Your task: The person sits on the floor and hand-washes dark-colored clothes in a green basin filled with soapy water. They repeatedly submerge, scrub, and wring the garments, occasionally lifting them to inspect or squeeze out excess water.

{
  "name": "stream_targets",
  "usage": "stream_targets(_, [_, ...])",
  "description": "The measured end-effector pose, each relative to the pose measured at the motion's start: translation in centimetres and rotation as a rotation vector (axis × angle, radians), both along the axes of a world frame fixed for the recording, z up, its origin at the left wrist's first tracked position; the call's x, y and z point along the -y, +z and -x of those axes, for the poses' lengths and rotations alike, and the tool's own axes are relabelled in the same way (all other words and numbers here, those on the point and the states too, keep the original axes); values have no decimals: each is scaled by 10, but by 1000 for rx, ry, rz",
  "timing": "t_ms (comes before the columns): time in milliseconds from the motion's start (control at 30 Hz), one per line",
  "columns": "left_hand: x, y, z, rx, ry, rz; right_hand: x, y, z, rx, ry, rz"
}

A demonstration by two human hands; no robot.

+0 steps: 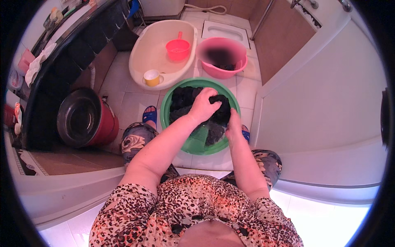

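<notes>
Dark, wet-looking cloth lies in a round green basin [165, 103] on the floor between my feet. My left hand [203, 106] reaches over the basin with its fingers closed on a bunched black cloth [222, 108]. At the right inner side of the basin, my right hand [233, 123] grips the same cloth from its right edge; part of its fingers is hidden. More dark fabric [181, 96] fills the basin's left and far part. Some water and the green bottom show near the front.
Beyond stands a cream baby bathtub [142, 45] holding a pink dipper [178, 49] and a yellow cup [152, 78]. A pink basin [224, 74] with dark contents sits beside it. To the left is a red bucket [109, 123] with a dark basin [78, 117]. A pale panel [321, 111] rises at right.
</notes>
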State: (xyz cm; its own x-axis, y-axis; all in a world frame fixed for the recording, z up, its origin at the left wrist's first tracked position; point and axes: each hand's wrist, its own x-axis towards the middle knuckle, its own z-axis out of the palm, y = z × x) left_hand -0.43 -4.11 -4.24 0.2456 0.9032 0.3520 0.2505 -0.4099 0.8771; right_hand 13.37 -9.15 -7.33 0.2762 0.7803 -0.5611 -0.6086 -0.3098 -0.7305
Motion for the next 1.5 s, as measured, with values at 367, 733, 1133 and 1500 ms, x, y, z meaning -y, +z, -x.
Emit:
stream_targets(367, [20,5,-14,-228,213,-57,22,-53,14,-397,394,257])
stream_targets(733, [100,2,-42,-327,-248,-474,23,-89,2,-436,200,-264])
stream_targets(1133, [104,1,-49,-157,-302,-396,18,-76,7,-481,157,-121])
stream_targets(1500, [-8,-4,-2,-160,346,134,23,4,25,-448,86,-200])
